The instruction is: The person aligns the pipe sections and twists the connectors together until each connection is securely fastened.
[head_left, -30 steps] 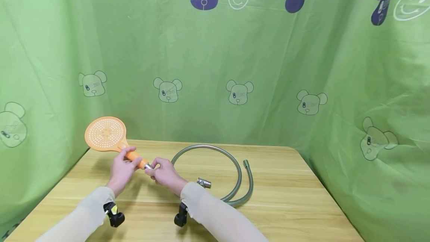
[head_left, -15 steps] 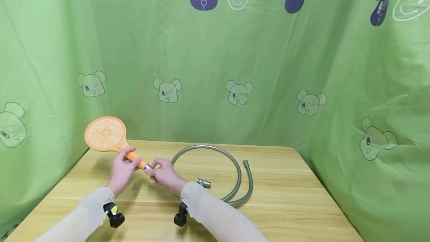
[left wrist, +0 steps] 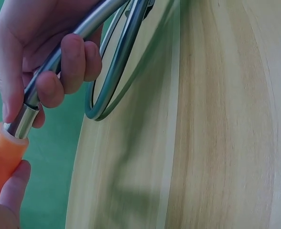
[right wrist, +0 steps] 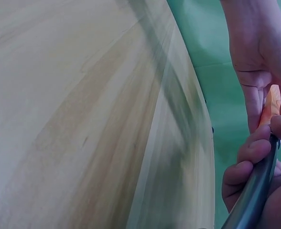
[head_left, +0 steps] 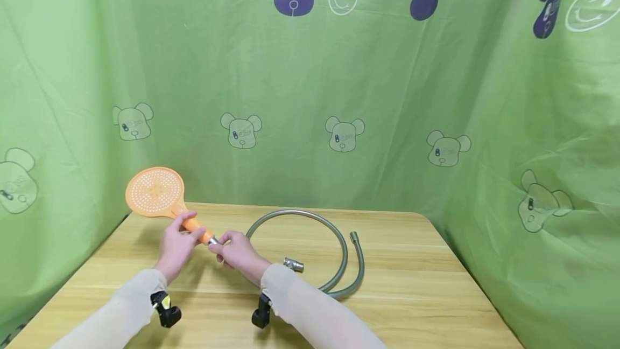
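Observation:
An orange shower head (head_left: 155,192) is held up over the left of the table, its round perforated face toward the head camera. My left hand (head_left: 176,246) grips its handle (head_left: 192,225), thumb and fingers on opposite sides. With curled fingers, my right hand (head_left: 239,255) holds the end of a grey shower hose (head_left: 346,257). In the left wrist view, the hose's silver connector (left wrist: 23,123) sits right at the mouth of the orange handle (left wrist: 5,160), in line with it. My right fingers wrap the hose just behind this connector and partly hide it.
The hose loops across the wooden table (head_left: 411,295), its other end (head_left: 354,237) lying to the right. A small metal fitting (head_left: 293,265) lies inside the loop. Green printed curtains (head_left: 300,176) stand behind the table and on both sides.
The shower head's round face has shifted slightly right and up, turning a little. Both hands stay in almost the same place, still holding the handle and the hose end.

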`<act>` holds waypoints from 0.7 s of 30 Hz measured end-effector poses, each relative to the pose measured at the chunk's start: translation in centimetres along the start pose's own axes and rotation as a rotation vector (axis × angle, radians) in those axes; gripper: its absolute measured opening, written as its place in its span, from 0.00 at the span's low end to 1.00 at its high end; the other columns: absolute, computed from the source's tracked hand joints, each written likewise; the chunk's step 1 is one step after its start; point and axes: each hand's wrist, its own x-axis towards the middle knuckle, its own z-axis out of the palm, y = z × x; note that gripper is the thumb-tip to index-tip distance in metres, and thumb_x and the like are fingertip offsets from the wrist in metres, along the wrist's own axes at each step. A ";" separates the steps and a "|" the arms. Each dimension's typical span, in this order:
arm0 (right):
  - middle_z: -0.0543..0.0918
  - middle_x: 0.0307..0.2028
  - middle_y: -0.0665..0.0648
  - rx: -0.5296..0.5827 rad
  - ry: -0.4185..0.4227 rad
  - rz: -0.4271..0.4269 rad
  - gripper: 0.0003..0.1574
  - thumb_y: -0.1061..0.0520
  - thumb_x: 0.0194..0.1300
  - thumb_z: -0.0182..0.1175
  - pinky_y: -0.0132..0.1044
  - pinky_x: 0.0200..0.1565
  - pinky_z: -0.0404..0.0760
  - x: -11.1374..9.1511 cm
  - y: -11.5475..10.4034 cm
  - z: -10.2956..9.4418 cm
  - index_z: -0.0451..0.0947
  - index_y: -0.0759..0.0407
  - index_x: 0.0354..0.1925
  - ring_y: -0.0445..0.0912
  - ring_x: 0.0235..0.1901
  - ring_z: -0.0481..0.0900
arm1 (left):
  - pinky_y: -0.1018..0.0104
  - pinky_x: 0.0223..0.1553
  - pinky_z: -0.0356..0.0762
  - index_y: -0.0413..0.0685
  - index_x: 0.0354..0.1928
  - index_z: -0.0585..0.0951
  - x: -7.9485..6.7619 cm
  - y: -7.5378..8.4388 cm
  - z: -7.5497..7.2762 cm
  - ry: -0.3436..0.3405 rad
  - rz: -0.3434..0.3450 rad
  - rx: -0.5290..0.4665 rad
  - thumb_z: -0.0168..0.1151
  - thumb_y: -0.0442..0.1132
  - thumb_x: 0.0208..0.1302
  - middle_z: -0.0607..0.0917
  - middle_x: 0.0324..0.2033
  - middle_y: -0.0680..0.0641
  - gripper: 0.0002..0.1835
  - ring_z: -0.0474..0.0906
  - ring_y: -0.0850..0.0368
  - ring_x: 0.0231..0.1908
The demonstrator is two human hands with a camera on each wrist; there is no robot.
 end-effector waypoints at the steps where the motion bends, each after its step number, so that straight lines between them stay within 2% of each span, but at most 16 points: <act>1: 0.76 0.16 0.52 -0.014 0.001 -0.001 0.12 0.55 0.65 0.68 0.30 0.14 0.59 0.0 0.0 0.0 0.73 0.55 0.31 0.41 0.12 0.62 | 0.76 0.43 0.84 0.41 0.70 0.68 0.0 0.0 0.0 0.004 -0.001 0.009 0.63 0.31 0.67 0.71 0.56 0.32 0.30 0.79 0.62 0.39; 14: 0.76 0.16 0.52 -0.056 0.013 0.009 0.13 0.54 0.64 0.69 0.30 0.16 0.67 -0.4 0.0 0.2 0.74 0.55 0.31 0.42 0.14 0.68 | 0.78 0.36 0.81 0.42 0.70 0.69 -0.4 -0.1 0.2 0.057 -0.015 0.135 0.66 0.36 0.65 0.77 0.56 0.31 0.31 0.81 0.57 0.41; 21: 0.78 0.17 0.53 -0.056 0.006 -0.006 0.12 0.54 0.63 0.69 0.31 0.17 0.67 -0.6 -0.1 0.0 0.75 0.56 0.32 0.43 0.13 0.68 | 0.78 0.36 0.79 0.42 0.69 0.70 -0.4 -0.2 0.2 0.065 -0.011 0.151 0.66 0.36 0.64 0.78 0.56 0.32 0.31 0.79 0.48 0.47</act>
